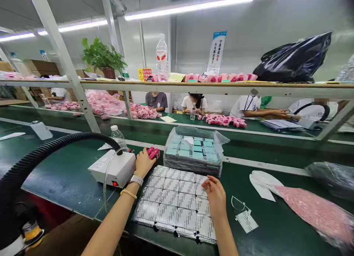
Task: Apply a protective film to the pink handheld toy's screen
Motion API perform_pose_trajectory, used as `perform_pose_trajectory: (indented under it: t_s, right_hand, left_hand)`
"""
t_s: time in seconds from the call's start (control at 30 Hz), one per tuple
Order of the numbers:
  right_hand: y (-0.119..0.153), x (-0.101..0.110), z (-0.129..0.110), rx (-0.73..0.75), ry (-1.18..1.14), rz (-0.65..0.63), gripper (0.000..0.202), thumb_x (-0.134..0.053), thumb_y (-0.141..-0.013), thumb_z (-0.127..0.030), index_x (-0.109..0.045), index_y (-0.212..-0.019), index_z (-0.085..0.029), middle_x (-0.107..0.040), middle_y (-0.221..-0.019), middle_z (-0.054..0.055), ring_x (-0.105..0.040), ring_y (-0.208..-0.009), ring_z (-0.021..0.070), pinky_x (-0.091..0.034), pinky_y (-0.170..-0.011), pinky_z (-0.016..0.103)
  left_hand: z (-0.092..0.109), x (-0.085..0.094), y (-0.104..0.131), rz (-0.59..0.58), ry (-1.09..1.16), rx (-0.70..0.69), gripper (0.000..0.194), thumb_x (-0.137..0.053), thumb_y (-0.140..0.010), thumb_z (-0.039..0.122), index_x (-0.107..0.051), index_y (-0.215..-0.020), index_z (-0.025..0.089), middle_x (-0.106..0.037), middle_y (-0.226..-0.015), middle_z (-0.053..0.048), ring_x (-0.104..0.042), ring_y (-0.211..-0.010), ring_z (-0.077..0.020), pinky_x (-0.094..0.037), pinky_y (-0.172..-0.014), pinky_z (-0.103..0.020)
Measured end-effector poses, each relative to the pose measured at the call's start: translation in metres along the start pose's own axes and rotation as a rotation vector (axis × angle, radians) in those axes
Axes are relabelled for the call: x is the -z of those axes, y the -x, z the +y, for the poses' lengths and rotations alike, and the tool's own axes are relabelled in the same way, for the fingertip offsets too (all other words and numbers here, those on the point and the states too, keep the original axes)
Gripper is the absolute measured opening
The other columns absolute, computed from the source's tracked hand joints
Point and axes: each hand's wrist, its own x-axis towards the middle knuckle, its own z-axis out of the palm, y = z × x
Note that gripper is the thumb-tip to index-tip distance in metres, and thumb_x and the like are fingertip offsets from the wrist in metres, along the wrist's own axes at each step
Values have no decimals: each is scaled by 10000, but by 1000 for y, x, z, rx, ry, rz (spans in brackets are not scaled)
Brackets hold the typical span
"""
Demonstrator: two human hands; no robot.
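Stacked sheets of white printed cards point(177, 200) lie on the green bench in front of me. My left hand point(144, 163) is beyond their upper left corner, its fingers against small pink-red pieces point(153, 153); whether it grips them I cannot tell. Over the right side of the cards is my right hand point(215, 191), its fingers curled loosely and apart, with nothing visible in them. Behind the cards stands a plastic-lined tray point(193, 162) of light-blue squares. A white box point(113, 169) with a red switch is left of my left wrist.
A black hose point(63, 140) arches in from the left. Right of the cards lie a loose card point(246, 221), white gloves point(264, 184) and a bag of pink pieces point(318, 206). A bottle point(117, 136) stands behind the white box. Several people sit across the bench, beneath a shelf point(193, 87).
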Motion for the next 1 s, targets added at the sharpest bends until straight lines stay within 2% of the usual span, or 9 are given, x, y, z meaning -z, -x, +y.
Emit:
perform_pose_trajectory:
  t_s: [0.27, 0.43, 0.6, 0.73, 0.8, 0.87, 0.93, 0.97, 1.0]
  right_hand:
    - [2, -4, -6, 10, 8, 18, 505, -983, -688, -573, -813, -1015, -228, -723, -875, 27, -715, -838, 224, -645, -807, 397]
    - [2, -5, -5, 11, -4, 9, 481, -981, -685, -536, -814, -1009, -222, -725, -870, 23, -702, -836, 213, -630, -808, 391]
    - [-1, -5, 0, 4, -47, -6, 466, -977, -698, -502, -797, -1013, -209, -723, -848, 6, -693, -829, 186, -611, -819, 362]
    - [0, -14, 5, 7, -92, -17, 350, -895, -870, -446, -752, -1035, -173, -701, -826, -16, -676, -772, 159, -599, -774, 336]
    - [3, -21, 5, 10, -107, -9, 272, -803, -989, -428, -732, -1029, -169, -685, -813, -28, -667, -735, 149, -594, -747, 324]
    - [6, -30, 5, 9, -115, 4, 245, -785, -1014, -403, -728, -998, -166, -677, -785, -36, -659, -703, 141, -585, -725, 308]
    - [6, -38, 4, 6, -123, 24, 230, -820, -971, -377, -731, -948, -166, -670, -736, -45, -642, -661, 134, -564, -691, 294]
    - [5, -41, 5, 2, -130, 36, 229, -853, -916, -363, -735, -913, -167, -663, -697, -48, -622, -624, 132, -546, -664, 288]
    - [2, -44, 6, -1, -143, 53, 231, -885, -834, -345, -740, -874, -170, -658, -659, -45, -602, -592, 136, -524, -636, 287]
  left_hand:
    - [2, 9, -32, -190, -3, -34, 512, -743, -1036, 444, -634, -1464, 187, -681, -1431, -141, -709, -1224, -297, -621, -1038, -528]
    - [1, 7, -33, -207, -6, -39, 499, -750, -1034, 413, -636, -1464, 189, -671, -1450, -140, -704, -1240, -300, -621, -1046, -532]
    - [4, 11, -31, -137, 3, -3, 521, -753, -1031, 427, -628, -1479, 192, -685, -1424, -138, -711, -1219, -297, -624, -1033, -527]
    - [14, 37, -15, 56, 37, -34, 613, -758, -1004, 452, -594, -1514, 154, -689, -1421, -183, -703, -1248, -340, -602, -1051, -559]
    - [27, 55, 3, 189, 115, -143, 495, -669, -1016, 350, -637, -1416, 60, -721, -1337, -236, -710, -1230, -370, -605, -1021, -523]
    - [47, 65, 25, 339, 241, -283, 354, -495, -1036, 273, -687, -1279, 103, -744, -1278, -200, -714, -1194, -350, -593, -1019, -494]
    - [73, 57, 50, 465, 387, -454, 363, -364, -1057, 286, -685, -1139, 135, -759, -1194, -185, -704, -1167, -321, -542, -1097, -483]
    - [87, 46, 62, 502, 462, -589, 346, -378, -1063, 333, -687, -1044, 179, -775, -1086, -150, -714, -1101, -304, -542, -1081, -457]
    - [102, 30, 73, 532, 553, -806, 307, -428, -1059, 347, -693, -990, 209, -777, -980, -117, -722, -1009, -298, -549, -1022, -448]
